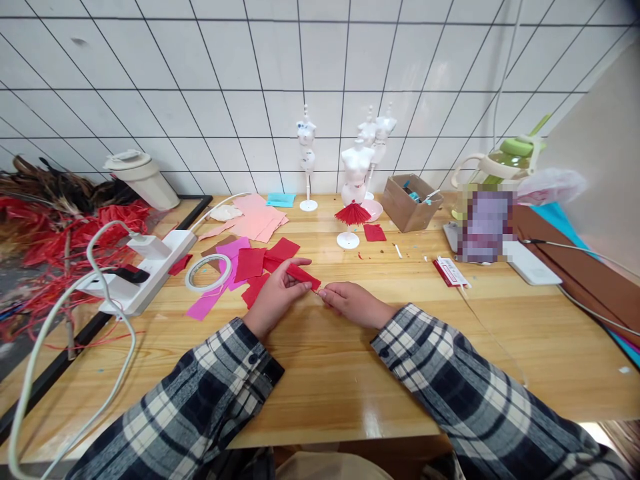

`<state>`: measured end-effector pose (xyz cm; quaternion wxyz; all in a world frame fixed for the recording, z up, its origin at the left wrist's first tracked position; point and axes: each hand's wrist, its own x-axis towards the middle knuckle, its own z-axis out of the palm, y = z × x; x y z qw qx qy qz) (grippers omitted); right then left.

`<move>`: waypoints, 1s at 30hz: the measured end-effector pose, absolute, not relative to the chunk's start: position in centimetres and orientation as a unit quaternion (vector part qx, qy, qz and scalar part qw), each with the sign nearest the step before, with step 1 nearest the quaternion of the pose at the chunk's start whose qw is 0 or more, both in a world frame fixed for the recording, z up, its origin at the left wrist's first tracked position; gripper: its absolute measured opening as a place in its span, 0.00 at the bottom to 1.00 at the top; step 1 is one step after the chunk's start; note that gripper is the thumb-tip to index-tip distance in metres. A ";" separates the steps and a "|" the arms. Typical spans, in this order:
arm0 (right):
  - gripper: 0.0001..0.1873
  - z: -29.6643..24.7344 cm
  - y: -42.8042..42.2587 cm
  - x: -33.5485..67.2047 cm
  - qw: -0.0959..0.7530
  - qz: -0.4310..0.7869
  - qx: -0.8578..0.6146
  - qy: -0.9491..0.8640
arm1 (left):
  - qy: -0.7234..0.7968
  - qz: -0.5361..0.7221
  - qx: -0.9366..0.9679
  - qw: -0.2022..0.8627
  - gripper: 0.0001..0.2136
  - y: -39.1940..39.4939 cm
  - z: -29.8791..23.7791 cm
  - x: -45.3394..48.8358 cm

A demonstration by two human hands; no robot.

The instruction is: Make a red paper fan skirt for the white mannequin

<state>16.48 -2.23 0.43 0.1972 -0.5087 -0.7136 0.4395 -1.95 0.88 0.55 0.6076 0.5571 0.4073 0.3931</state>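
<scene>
My left hand pinches a narrow folded strip of red paper low over the wooden table. My right hand meets it from the right, fingertips closed on the strip's near end. Both wrists wear plaid sleeves. Just behind the hands lie several loose red and pink paper squares and a roll of clear tape. Farther back a small white mannequin stands on a stand with a pleated red paper skirt.
A white power strip with plugs and cables lies at the left, beside a heap of red raffia. Two more mannequins, a cardboard box, a green-lidded jug and a white keyboard-like slab stand at the back and right.
</scene>
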 end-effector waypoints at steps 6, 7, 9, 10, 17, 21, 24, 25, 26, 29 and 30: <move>0.20 0.3 -2.3 16.5 0.223 0.424 -0.530 -0.700 | 0.413 0.417 0.508 0.631 0.25 1.1 0.1 -2.1; 0.20 0.3 -2.3 16.5 0.230 0.421 -0.531 -0.698 | 0.412 0.417 0.504 0.634 0.25 1.1 0.1 -2.0; 0.19 0.1 -2.3 16.4 0.241 0.418 -0.533 -0.695 | 0.412 0.414 0.502 0.638 0.25 1.1 0.2 -2.0; 0.19 0.1 -2.3 16.4 0.244 0.418 -0.534 -0.693 | 0.412 0.412 0.502 0.639 0.26 1.1 0.2 -1.9; 0.20 -0.2 -2.2 16.4 0.254 0.424 -0.531 -0.688 | 0.431 0.412 0.500 0.628 0.20 1.0 0.0 -1.7; 0.20 -0.4 -2.3 16.2 0.274 0.431 -0.533 -0.674 | 0.447 0.439 0.480 0.614 0.18 0.8 0.1 -1.4; 0.19 -0.6 -2.4 16.1 0.288 0.433 -0.539 -0.663 | 0.436 0.468 0.449 0.625 0.21 0.5 0.3 -1.0; 0.19 -0.6 -2.4 16.0 0.291 0.432 -0.540 -0.660 | 0.436 0.471 0.440 0.629 0.23 0.4 0.4 -0.9; 0.19 -0.6 -2.4 16.0 0.294 0.432 -0.541 -0.659 | 0.436 0.471 0.434 0.632 0.24 0.3 0.4 -0.8; 0.19 -0.6 -2.4 16.0 0.298 0.433 -0.540 -0.657 | 0.431 0.463 0.437 0.640 0.23 0.3 0.3 -0.7; 0.19 -0.6 -2.4 16.0 0.299 0.434 -0.540 -0.657 | 0.431 0.462 0.438 0.640 0.23 0.3 0.2 -0.7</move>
